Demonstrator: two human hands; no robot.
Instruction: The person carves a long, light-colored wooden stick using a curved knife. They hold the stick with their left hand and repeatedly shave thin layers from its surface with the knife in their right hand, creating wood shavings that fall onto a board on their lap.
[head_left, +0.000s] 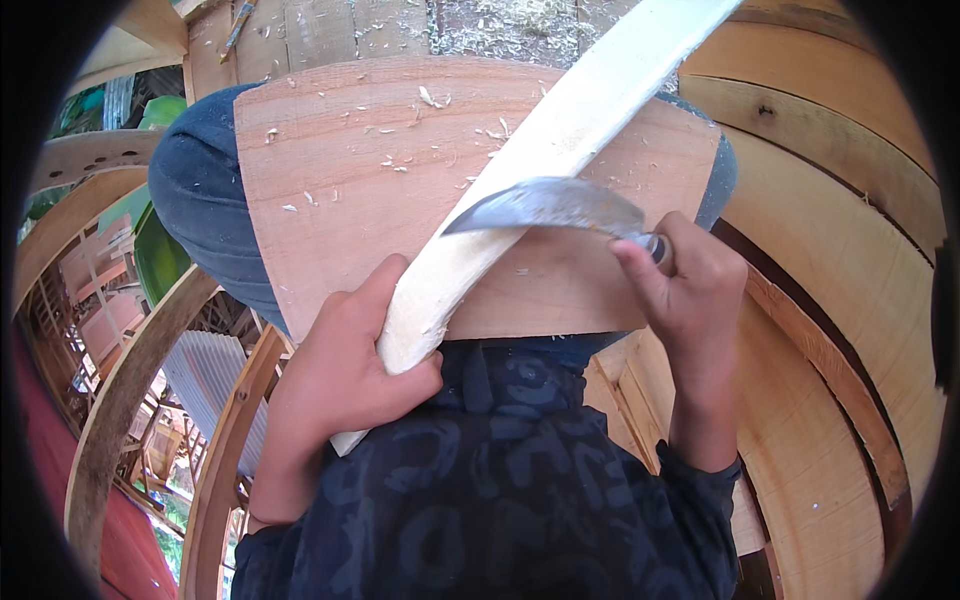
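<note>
A long, pale piece of wood [545, 145] slants from my lap up to the top right, its near end by my waist. My left hand [350, 355] wraps round its lower part, thumb along the side. In my right hand [690, 275] is a knife [555, 205] with a broad curved blade, gripped by its short handle. The blade reaches left across the pale wood, tip near its left edge; whether it cuts in or hovers just over the surface I cannot tell. Both lie above a flat board [340, 180] resting on my thighs.
Small wood shavings [430, 97] dot the board, and more cover the planks [500, 35] beyond. Wooden wall boards [820, 150] curve along the right. Wooden rails [130, 390] and a corrugated sheet [212, 385] stand on the left. A thin brush-like stick [237, 28] lies at the upper left.
</note>
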